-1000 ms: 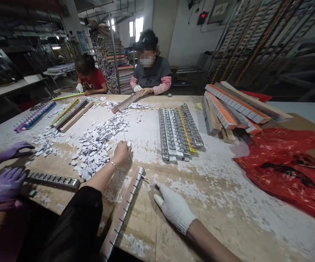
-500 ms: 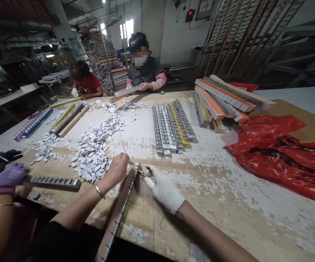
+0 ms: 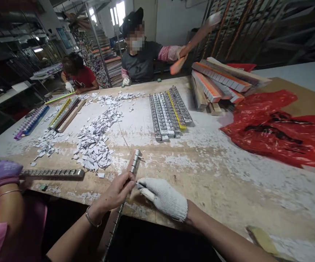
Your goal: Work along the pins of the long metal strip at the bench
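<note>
A long brown bar (image 3: 133, 162) with dark pins or slots along its silvery edge runs from the table toward my body. My bare left hand (image 3: 118, 191), with a bracelet at the wrist, is closed over the bar partway along it. Right beside it, my right hand (image 3: 162, 196) in a white knit glove is closed, its fingertips pinching something thin and light at the bar's edge. What that is cannot be made out. The lower part of the bar lies partly hidden under my left forearm.
White chips (image 3: 93, 153) lie heaped left of centre. Glittery bars (image 3: 170, 114) stand in a row beyond, with stacked orange-edged bars (image 3: 219, 82) and a red plastic bag (image 3: 277, 134) to the right. A co-worker's purple glove (image 3: 7, 171) rests by another bar (image 3: 56, 174) at left.
Both my hands have moved from the bar's far end down along it, nearer to me. The co-worker opposite has swung the held bars up to the right. The view has shifted slightly.
</note>
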Demonstrator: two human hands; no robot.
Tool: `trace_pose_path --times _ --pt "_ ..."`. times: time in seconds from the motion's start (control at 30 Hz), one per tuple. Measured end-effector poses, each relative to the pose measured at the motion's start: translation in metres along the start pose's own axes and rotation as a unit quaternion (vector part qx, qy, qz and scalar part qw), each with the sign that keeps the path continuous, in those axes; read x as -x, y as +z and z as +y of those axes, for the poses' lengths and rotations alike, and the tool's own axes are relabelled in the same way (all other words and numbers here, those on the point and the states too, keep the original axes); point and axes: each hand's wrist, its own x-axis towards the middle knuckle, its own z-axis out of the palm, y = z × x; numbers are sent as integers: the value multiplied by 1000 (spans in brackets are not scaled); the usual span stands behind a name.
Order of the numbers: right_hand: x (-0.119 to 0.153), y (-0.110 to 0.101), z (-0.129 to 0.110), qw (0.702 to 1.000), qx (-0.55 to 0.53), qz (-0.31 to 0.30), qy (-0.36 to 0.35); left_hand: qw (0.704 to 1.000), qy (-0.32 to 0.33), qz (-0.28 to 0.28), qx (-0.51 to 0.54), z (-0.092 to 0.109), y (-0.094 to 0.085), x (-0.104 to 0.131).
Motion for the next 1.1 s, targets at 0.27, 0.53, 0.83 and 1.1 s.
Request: trace_pose_path --times 0.27,0.53,0.83,1.1 --pt "14 -12 -2 1000 7 -7 29 976 -81 36 197 0 34 1" --pt "-17 -6 10 991 16 -47 128 981 9 113 -160 -29 25 -13" --pt "-86 9 50 902 370 -45 216 945 -97 115 -290 -66 -11 -63" --pt "-98 11 53 895 387 -93 202 946 -49 114 -300 -85 -7 -62"
